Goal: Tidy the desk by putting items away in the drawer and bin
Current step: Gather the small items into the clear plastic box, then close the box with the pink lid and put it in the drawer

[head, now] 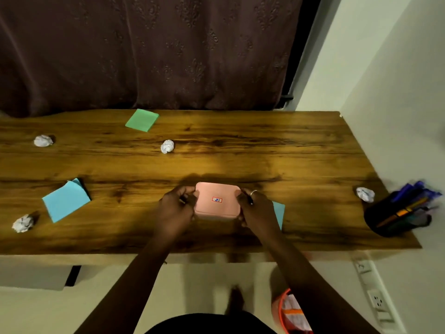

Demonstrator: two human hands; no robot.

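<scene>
L hand [175,209], R hand [258,213]: fingers clasp pink box [218,203] nr desk [216,239] front edge.

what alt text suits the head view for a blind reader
A person's left hand and right hand grip a pink rounded plastic box by its sides on a wooden desk. Crumpled white paper balls, blue sticky notes, a green note pad and a black pen holder sit around it.

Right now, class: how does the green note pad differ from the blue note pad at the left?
The green note pad lies by the far edge of the desk; the blue note pad lies nearer the front. The green pad's sheets sit squared; the blue pad's are skewed. Both lie untouched on the wood.
</scene>
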